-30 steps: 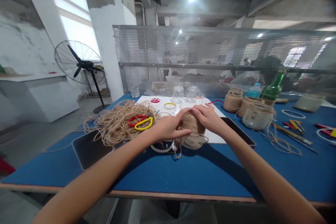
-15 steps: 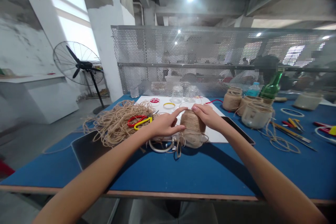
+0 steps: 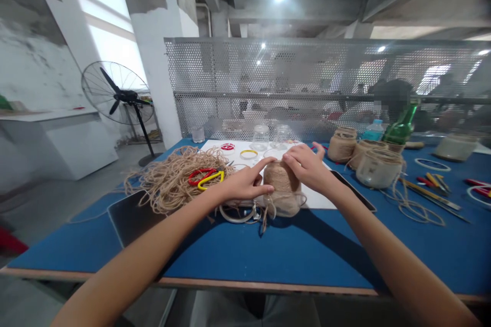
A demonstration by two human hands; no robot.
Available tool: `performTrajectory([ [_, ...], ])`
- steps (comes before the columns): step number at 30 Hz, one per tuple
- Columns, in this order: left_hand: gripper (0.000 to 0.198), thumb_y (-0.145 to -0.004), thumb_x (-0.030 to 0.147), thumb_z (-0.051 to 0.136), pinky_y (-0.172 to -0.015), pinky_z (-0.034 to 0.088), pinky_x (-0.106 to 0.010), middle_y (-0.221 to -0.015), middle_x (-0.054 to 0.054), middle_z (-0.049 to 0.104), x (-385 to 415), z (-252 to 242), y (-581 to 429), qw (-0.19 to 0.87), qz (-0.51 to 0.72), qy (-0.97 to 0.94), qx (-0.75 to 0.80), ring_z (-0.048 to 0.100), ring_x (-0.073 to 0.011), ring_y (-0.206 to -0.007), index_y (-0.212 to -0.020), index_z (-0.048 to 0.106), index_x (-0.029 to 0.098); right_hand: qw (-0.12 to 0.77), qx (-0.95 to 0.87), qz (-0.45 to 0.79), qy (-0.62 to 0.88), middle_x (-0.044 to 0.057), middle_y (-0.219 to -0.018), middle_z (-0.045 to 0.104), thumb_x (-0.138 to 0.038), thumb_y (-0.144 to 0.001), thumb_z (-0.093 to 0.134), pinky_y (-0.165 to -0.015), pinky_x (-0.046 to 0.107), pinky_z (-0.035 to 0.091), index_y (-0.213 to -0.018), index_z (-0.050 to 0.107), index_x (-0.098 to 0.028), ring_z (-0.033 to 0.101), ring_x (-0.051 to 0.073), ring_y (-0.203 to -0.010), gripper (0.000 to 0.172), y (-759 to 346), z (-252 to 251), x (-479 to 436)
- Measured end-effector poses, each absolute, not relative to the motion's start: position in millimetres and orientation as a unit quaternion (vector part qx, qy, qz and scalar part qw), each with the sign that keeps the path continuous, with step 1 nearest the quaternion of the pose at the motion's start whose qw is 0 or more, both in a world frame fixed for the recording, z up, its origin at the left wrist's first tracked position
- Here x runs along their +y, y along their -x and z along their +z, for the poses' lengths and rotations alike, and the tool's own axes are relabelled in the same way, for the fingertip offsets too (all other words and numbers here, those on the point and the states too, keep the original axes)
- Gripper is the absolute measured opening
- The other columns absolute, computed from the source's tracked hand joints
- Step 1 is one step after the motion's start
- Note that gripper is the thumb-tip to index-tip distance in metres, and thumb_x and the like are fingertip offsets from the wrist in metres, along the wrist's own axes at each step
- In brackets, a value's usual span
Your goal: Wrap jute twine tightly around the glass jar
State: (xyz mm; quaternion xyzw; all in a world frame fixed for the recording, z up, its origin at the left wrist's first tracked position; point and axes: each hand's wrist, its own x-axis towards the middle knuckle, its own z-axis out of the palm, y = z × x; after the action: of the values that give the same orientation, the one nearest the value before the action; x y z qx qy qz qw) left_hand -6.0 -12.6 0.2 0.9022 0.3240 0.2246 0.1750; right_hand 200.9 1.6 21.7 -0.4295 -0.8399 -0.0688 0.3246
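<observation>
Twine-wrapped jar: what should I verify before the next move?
Right hand on the jute-twine-wrapped glass jar: ok, its fingers lie on the jar's upper side.
Left hand contact with the jar: cannot tell, its thumb is right beside it.
Upper twine coils: ok, even and close.
Loose twine strands at the jar's base: not ok, ends hang free.
Red-and-yellow-handled scissors: ok, lying in view on the tangled jute twine pile.
</observation>
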Motion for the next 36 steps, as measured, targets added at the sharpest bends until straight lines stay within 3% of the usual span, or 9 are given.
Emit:
performTrajectory([
  [4,0.067,-0.082,0.040,0.049,-0.047,0.028,-0.021,-0.053,0.007,0.041,-10.3,-3.3,5.3,0.186,0.235,-0.897,0.324,0.042,-0.0108,-0.047,-0.135,0.015,0.018,0.383,-0.806,-0.168,0.419,0.006,-0.099,0.056,-0.030,-0.089,0.032,-0.094,0.048,0.014,-0.092,0.059,-0.023,0.046,0.021,-0.099,0.028,-198.7,31.6,-14.0],
  [8,0.070,-0.081,0.040,0.051,-0.047,0.029,-0.021,-0.054,0.007,0.042,-7.4,-4.8,4.0,0.181,0.243,-0.892,0.335,0.042,-0.0110,-0.048,-0.136,0.014,0.017,0.275,-0.898,-0.191,0.286,0.004,-0.093,0.058,-0.021,-0.083,0.042,-0.093,0.042,0.020,-0.091,0.058,-0.023,0.048,0.018,-0.093,0.017,-195.4,31.7,-45.0],
  [13,0.069,-0.082,0.038,0.050,-0.049,0.029,-0.021,-0.054,0.007,0.042,-7.0,-3.7,3.7,0.171,0.231,-0.895,0.342,0.041,-0.0101,-0.047,-0.137,0.013,0.018,0.199,-0.903,-0.255,0.283,0.007,-0.096,0.058,-0.013,-0.080,0.043,-0.096,0.048,0.014,-0.101,0.055,-0.019,0.047,0.021,-0.097,0.024,-193.0,6.3,-71.3],
  [27,0.069,-0.079,0.046,0.051,-0.050,0.029,-0.021,-0.055,0.007,0.039,-2.2,-3.4,9.3,0.197,0.250,-0.880,0.352,0.040,-0.0105,-0.048,-0.132,0.021,0.014,0.189,-0.873,-0.328,0.308,0.005,-0.080,0.057,-0.003,-0.081,0.034,-0.094,0.050,0.015,-0.095,0.055,-0.015,0.049,0.019,-0.081,0.027,-184.9,-14.0,-64.1],
  [32,0.068,-0.075,0.046,0.056,-0.048,0.028,-0.020,-0.055,0.008,0.036,-1.4,-4.8,9.2,0.230,0.264,-0.859,0.374,0.037,-0.0097,-0.048,-0.127,0.026,0.015,0.179,-0.869,-0.343,0.308,0.003,-0.073,0.055,-0.002,-0.081,0.033,-0.093,0.046,0.018,-0.080,0.053,-0.016,0.048,0.018,-0.075,0.025,-184.7,-20.4,-75.4],
  [36,0.067,-0.075,0.047,0.055,-0.046,0.028,-0.019,-0.055,0.008,0.038,1.4,-7.7,10.0,0.259,0.272,-0.836,0.400,0.037,-0.0092,-0.047,-0.127,0.025,0.016,0.161,-0.887,-0.318,0.294,0.003,-0.070,0.052,-0.004,-0.080,0.036,-0.080,0.039,0.028,-0.075,0.050,-0.018,0.047,0.019,-0.073,0.020,-184.8,-31.5,-82.9],
])
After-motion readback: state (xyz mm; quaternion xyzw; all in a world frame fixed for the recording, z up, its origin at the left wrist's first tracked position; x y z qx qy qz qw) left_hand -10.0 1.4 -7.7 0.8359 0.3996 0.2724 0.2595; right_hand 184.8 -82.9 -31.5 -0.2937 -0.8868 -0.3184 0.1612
